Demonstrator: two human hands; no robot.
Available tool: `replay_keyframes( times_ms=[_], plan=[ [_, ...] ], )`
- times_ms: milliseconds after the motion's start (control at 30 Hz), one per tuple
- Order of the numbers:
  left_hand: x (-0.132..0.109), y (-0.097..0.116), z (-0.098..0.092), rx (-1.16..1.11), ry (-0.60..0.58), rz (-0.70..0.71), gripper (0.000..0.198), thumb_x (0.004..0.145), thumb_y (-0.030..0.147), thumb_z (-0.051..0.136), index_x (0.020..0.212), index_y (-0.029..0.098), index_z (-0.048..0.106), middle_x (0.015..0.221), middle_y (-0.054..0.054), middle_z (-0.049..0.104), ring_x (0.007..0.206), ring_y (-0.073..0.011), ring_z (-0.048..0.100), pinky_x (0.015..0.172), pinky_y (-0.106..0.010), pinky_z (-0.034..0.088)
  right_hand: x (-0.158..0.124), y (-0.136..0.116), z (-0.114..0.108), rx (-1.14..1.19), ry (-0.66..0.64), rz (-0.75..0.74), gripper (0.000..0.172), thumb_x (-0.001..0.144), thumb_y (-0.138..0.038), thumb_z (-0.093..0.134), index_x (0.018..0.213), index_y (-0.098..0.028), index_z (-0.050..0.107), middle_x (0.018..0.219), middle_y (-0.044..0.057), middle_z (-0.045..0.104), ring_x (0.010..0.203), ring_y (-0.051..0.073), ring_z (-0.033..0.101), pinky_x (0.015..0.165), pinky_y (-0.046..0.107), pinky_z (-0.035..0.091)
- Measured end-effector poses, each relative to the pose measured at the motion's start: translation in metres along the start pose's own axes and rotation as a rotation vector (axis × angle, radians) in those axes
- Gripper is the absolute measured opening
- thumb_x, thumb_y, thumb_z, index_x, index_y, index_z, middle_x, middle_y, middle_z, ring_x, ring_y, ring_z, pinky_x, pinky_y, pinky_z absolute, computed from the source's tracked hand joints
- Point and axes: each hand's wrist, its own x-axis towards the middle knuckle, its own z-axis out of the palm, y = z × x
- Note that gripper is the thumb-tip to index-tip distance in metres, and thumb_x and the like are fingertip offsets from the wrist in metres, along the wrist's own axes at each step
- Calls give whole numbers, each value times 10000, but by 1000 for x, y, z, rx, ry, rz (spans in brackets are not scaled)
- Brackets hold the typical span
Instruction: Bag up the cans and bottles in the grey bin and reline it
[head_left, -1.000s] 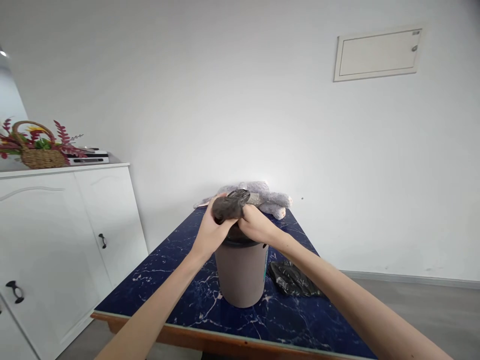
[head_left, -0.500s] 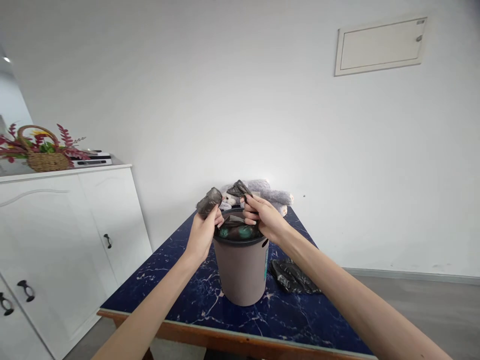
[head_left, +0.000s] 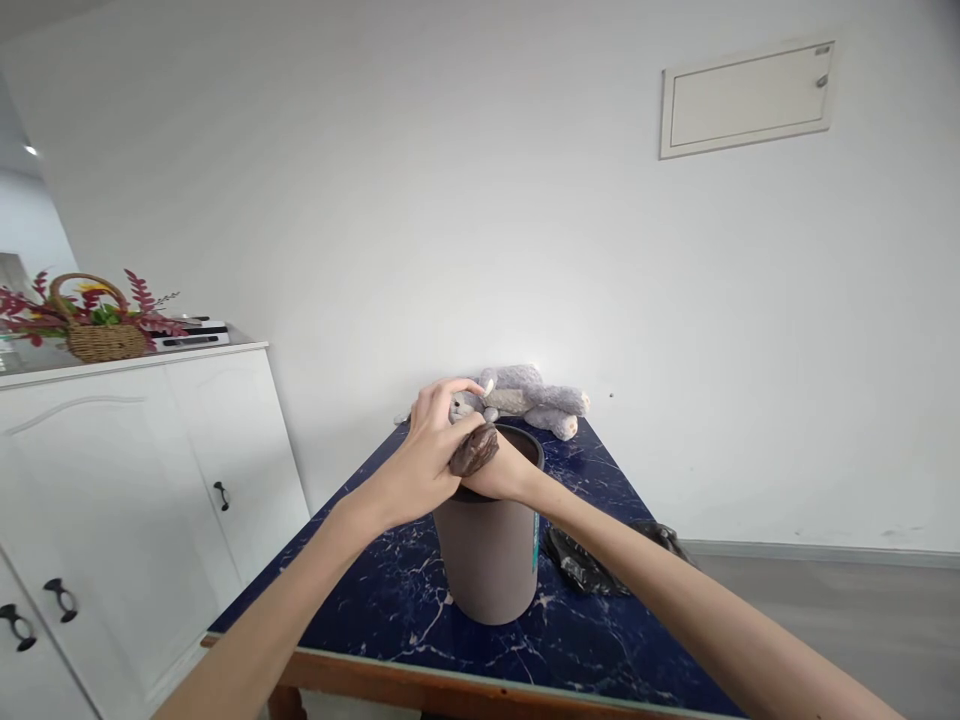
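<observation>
A grey-brown trash bin [head_left: 486,570] with a dark rim stands upright on the blue marbled table. Above its opening, my left hand [head_left: 431,440] has its fingers curled and its thumb against a bunched piece of dark plastic bag [head_left: 474,452]. My right hand [head_left: 496,472] crosses behind that bunch, over the bin's rim; its fingers are hidden by the left hand and the plastic. Most of the bin's inside is covered by my hands. Another black plastic bag [head_left: 581,560] lies crumpled on the table, right of the bin, partly behind my right forearm.
A grey plush toy [head_left: 555,400] lies at the far end of the table [head_left: 375,590], by the wall. To the left is a white cabinet [head_left: 150,500] with a flower basket [head_left: 109,340] on top. A panel door [head_left: 746,100] is set in the wall.
My hands were apart, each gripping a dark bag end above the bin; now they have come together and cross. The bag bulging at the bin's mouth no longer shows.
</observation>
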Motion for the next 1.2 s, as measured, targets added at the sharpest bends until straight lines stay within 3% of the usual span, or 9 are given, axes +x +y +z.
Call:
replay_keyframes(
  times_ms=[100, 233, 333, 433, 533, 733, 833, 933, 1200],
  plan=[
    [-10, 1, 10, 63, 250, -33, 371, 931, 153, 611, 1268, 307, 613, 1540, -101, 411, 1504, -341, 322, 1245, -575, 308, 3, 7, -2, 35, 53, 60, 167, 946, -325, 563, 812, -228, 587, 873, 45, 676, 928, 238, 629, 886, 396, 533],
    [-30, -15, 35, -175, 545, -289, 884, 786, 311, 824, 1519, 277, 331, 1535, -166, 416, 1485, -367, 404, 1214, -558, 370, 3, 6, -12, 86, 100, 243, 415, 1035, -556, 450, 945, -210, 662, 812, 56, 680, 784, 229, 645, 768, 381, 565],
    [-31, -25, 50, -440, 429, -501, 970, 711, 361, 905, 1516, 261, 373, 1448, -164, 571, 1356, -372, 572, 1097, -507, 492, 3, -3, -20, 118, 133, 354, 489, 1000, -647, 507, 1082, -209, 708, 934, 95, 732, 849, 262, 679, 820, 417, 568],
    [-21, -24, 52, -563, 255, -476, 551, 759, 342, 874, 1262, 246, 671, 1192, -119, 744, 1158, -366, 693, 976, -459, 554, 2, -13, -30, 60, 120, 265, 436, 967, -640, 598, 1070, -240, 734, 1000, 79, 741, 1020, 281, 671, 963, 432, 529],
    [-11, -23, 46, -570, 205, -373, 177, 812, 311, 795, 976, 250, 768, 994, -96, 776, 1068, -365, 703, 934, -436, 551, -2, -23, -46, -14, -6, 159, 399, 968, -611, 619, 870, -239, 727, 809, 23, 692, 865, 235, 635, 878, 383, 534],
    [-6, -27, 43, -506, 163, -345, 190, 924, 314, 558, 944, 240, 732, 1052, -83, 721, 1055, -296, 632, 989, -395, 472, -16, -35, -80, -149, -359, 51, 396, 1029, -394, 555, 703, -226, 704, 673, -3, 691, 677, 181, 589, 693, 336, 507],
    [-5, -27, 46, -497, 180, -369, 266, 969, 299, 437, 780, 233, 614, 944, -54, 655, 996, -267, 598, 1011, -381, 440, -20, -30, -83, -391, -232, -110, 290, 910, -106, 533, 879, -232, 792, 900, 16, 793, 874, 219, 705, 829, 367, 541],
    [-4, -25, 46, -507, 178, -358, 296, 973, 305, 450, 693, 242, 522, 856, -33, 621, 947, -257, 583, 1045, -376, 426, -23, -16, -76, -659, -59, -171, 539, 732, 45, 441, 989, -251, 812, 1077, 17, 806, 1025, 240, 732, 851, 368, 553],
    [-1, -34, 52, -898, 353, -551, 467, 930, 677, 637, 843, 239, 778, 909, -110, 792, 1060, -344, 722, 994, -445, 534, -28, 5, -47, -926, 66, -306, 704, 813, 74, 404, 1415, -213, 631, 1582, 97, 568, 1335, 290, 610, 952, 421, 612]
  ],
)
